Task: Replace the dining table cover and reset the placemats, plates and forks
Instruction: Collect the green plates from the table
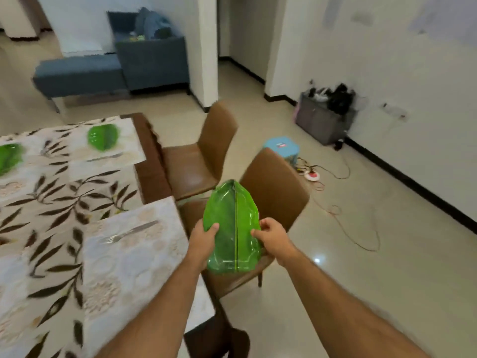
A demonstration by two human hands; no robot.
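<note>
Fingers of both hands are curled around the long edges of a green leaf-shaped plate (pixel 233 226): the left hand (pixel 204 239) has its thumb laid over the rim on top with the other fingers hidden beneath, and the right hand (pixel 273 236) pinches the opposite rim the same way. The plate hangs in the air over the seat of the near brown chair (pixel 273 192), just beside the counter (pixel 152 164) and not yet above it.

It looks like translucent moulded plastic or glass, stiff enough to keep its shape with no sag between the two grips. The glossy surface suggests it could slip, so holding it at the raised rim on both sides, roughly midway along its length, seems the sound choice; the pointed tip and the central rib offer little to hold. If it is glass it would be fragile over this tiled floor.

On the counter the leaf-patterned cover (pixel 51 202) is already spread. The nearest placemat (pixel 134 254) carries a fork (pixel 129 232) but no plate, so it is likely this plate's destination. A farther placemat (pixel 108 148) already has its green plate (pixel 103 136), and another green plate (pixel 9 157) shows at the left edge.
</note>
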